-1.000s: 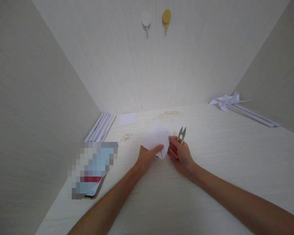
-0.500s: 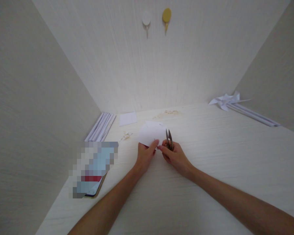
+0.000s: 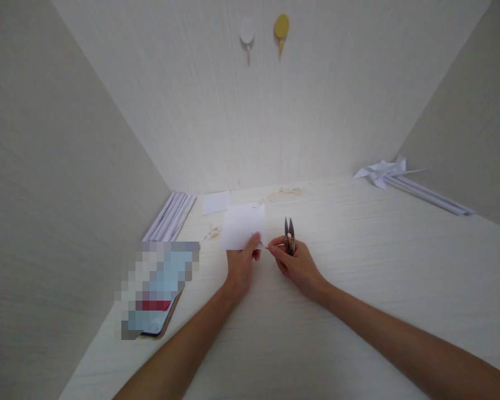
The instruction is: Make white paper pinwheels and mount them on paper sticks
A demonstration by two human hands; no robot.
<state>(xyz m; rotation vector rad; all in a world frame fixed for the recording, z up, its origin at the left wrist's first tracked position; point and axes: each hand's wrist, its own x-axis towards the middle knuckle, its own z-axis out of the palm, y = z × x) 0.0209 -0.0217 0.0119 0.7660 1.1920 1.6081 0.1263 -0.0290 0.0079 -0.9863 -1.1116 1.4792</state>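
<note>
Since the white paper [image 3: 241, 223] is probably light and easily creased, it is best pinched gently near one corner, as the left hand [image 3: 239, 268] does, while the right hand [image 3: 299, 266] holds snips [image 3: 292, 229].

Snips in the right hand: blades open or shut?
Open: the snips held in the right hand have their two tips apart, with a visible gap between them.

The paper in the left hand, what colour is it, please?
The paper is white, as the head view shows.
</note>
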